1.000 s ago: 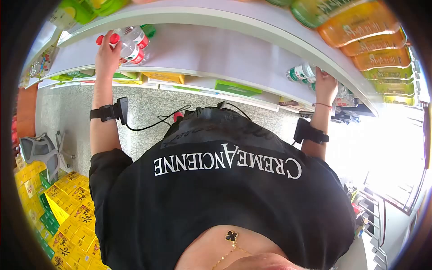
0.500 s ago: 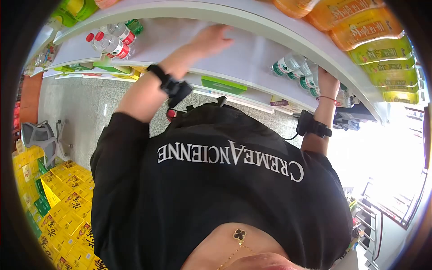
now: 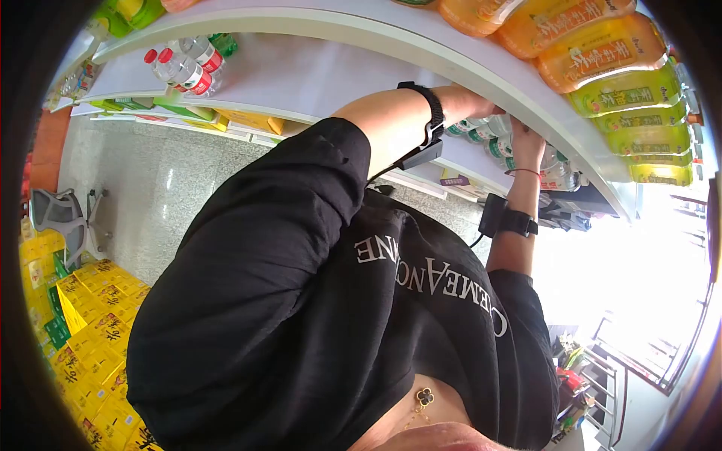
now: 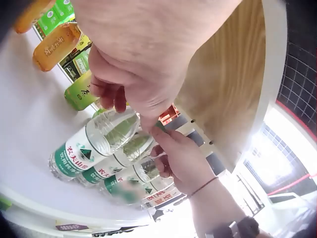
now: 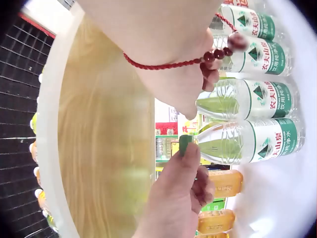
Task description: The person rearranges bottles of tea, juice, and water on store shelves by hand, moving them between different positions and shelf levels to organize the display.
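Note:
Clear water bottles with green-and-white labels [image 5: 267,141] form a row on the white shelf. My left hand [image 3: 472,101] reaches across to the front one. In the right wrist view its thumb and finger pinch that bottle's green cap [image 5: 185,144], the other fingers curled below. My right hand [image 3: 529,143], wearing a red cord bracelet [image 5: 168,66], is close beside it. Its fingers [image 4: 159,161] curl at the neck of the bottle behind, whose cap is hidden by the hand. The left wrist view shows both hands almost meeting above the necks.
Red-capped bottles [image 3: 180,71] stand at the shelf's left. An upper shelf edge [image 3: 323,22] curves over both hands, with orange drink bottles [image 3: 602,56] and green ones above at right. Yellow cartons [image 3: 98,323] and a grey chair [image 3: 64,218] are on the floor behind.
My left hand has left the red-capped bottles and swept right along the shelf to the green-label row. My right hand stays among the green-label bottles.

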Available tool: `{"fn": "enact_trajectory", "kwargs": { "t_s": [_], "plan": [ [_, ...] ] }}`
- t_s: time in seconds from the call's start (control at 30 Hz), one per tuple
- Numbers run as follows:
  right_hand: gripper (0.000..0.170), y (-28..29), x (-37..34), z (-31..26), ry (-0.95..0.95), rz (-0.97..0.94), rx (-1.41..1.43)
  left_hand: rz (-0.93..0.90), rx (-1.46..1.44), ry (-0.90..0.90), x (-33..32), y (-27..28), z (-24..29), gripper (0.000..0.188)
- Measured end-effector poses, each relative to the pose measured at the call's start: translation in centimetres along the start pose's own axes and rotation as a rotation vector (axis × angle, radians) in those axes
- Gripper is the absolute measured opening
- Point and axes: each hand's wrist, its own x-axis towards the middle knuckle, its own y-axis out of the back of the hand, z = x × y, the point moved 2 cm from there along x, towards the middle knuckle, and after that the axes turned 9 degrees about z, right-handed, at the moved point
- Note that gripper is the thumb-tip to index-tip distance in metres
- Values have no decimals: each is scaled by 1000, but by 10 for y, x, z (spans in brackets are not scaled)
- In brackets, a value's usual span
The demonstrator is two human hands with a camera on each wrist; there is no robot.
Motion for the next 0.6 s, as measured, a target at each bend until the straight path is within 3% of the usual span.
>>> {"fn": "enact_trajectory", "kwargs": {
  "t_s": [0.07, 0.17, 0.23, 0.3, 0.37, 0.4, 0.6],
  "plan": [
    [47, 0, 1, -7, -96, -71, -22, -17, 124, -11, -4, 3, -6, 27],
    [51, 1, 3, -15, -22, -60, 6, -77, 237, 0, -22, 51, 5, 25],
    [52, 0, 7, -17, 69, -58, -15, -146, 298, 159, -38, 91, 6, 37],
    [53, -6, 14, -17, 161, -56, -23, -122, 333, 186, -55, 135, 5, 43],
    [52, -9, 17, -9, 158, -55, -62, 76, 453, 105, -75, 168, -8, 27],
    [52, -12, 20, -15, 174, -59, -40, 89, 477, 114, -82, 193, -7, 27],
    [49, -12, 8, -77, 123, -99, 6, 211, 546, 268, -144, 325, -13, 40]
  ]
}}
